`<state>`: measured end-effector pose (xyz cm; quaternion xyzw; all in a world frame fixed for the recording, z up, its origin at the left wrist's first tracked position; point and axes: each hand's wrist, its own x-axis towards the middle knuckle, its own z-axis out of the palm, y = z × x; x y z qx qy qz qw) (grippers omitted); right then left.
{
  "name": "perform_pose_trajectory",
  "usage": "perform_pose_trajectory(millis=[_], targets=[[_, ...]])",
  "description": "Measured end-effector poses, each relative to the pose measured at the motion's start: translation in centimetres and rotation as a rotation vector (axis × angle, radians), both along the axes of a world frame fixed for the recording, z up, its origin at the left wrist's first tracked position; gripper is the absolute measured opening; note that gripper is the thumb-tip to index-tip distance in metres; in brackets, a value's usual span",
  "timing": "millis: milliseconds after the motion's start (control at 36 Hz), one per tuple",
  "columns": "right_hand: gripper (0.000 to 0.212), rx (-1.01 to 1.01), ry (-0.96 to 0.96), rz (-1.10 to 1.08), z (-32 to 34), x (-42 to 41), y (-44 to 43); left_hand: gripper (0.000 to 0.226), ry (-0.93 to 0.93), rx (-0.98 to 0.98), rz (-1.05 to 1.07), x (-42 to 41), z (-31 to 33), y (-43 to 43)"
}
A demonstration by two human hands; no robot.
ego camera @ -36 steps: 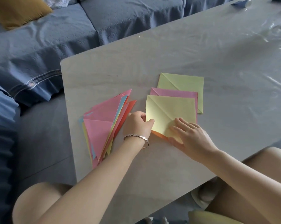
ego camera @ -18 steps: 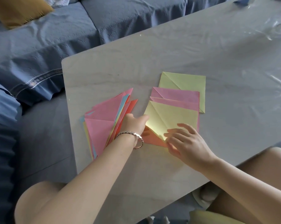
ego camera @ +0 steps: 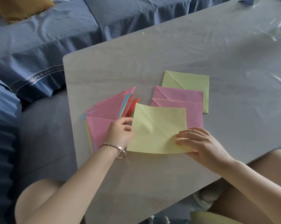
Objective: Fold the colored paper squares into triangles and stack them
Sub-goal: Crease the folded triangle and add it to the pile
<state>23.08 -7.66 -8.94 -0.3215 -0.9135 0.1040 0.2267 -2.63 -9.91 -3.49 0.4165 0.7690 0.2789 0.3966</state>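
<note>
A pale yellow paper square point(ego camera: 156, 131) with a diagonal crease is lifted just above the grey table point(ego camera: 152, 46). My left hand point(ego camera: 120, 131) pinches its left edge. My right hand point(ego camera: 199, 143) holds its near right corner, fingers on top and thumb underneath. Left of it lies a fanned stack of folded triangles point(ego camera: 107, 113), mostly pink, with blue, yellow and orange edges showing. Behind the yellow sheet lie two pink squares point(ego camera: 185, 97) and a light green square point(ego camera: 191, 83), each creased on the diagonal and overlapping.
A blue sofa point(ego camera: 47, 38) with a mustard cushion point(ego camera: 18, 7) runs along the table's far left side. Clear plastic film point(ego camera: 278, 29) covers the table at the right. My bare knees are at the table's near edge.
The yellow sheet was lifted off the pile and drawn toward me, and now hangs spread out between both hands. The orange sheet seen under it is no longer visible.
</note>
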Motion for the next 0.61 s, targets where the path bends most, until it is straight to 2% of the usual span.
perform_pose_trajectory(millis=[56,139,167,250,278,389,444,528,611], targets=[[0.021,-0.016,0.034,0.034,0.3,0.3,0.1,0.053,0.029,-0.011,0.012,-0.5,0.0,-0.1],[0.026,-0.05,0.033,0.09,0.7,0.1,-0.2,0.057,0.046,-0.074,0.028,-0.8,-0.3,0.1],[0.027,-0.055,0.016,0.119,0.9,-0.1,-0.3,0.054,0.032,-0.103,0.032,-0.8,-0.4,0.3],[0.028,-0.088,-0.013,0.208,1.6,-1.2,-0.7,0.025,0.033,-0.141,0.017,-0.3,-0.5,0.8],[0.029,-0.105,-0.013,0.226,1.8,-1.6,-0.9,0.025,0.047,-0.144,0.009,-0.2,-0.6,1.0],[0.033,-0.164,-0.006,0.248,3.1,-2.7,-1.7,0.05,0.118,-0.121,-0.011,0.3,-0.5,1.6],[0.031,-0.175,0.016,0.269,3.5,-3.0,-1.9,0.052,0.182,-0.088,-0.015,0.2,-0.4,1.6],[0.026,-0.243,0.121,0.254,4.1,-3.3,-2.0,0.047,0.203,-0.013,-0.024,0.0,-0.5,1.5],[0.022,-0.365,0.305,0.15,4.6,-3.2,-1.7,0.023,0.133,0.093,-0.061,-0.2,0.0,1.0]])
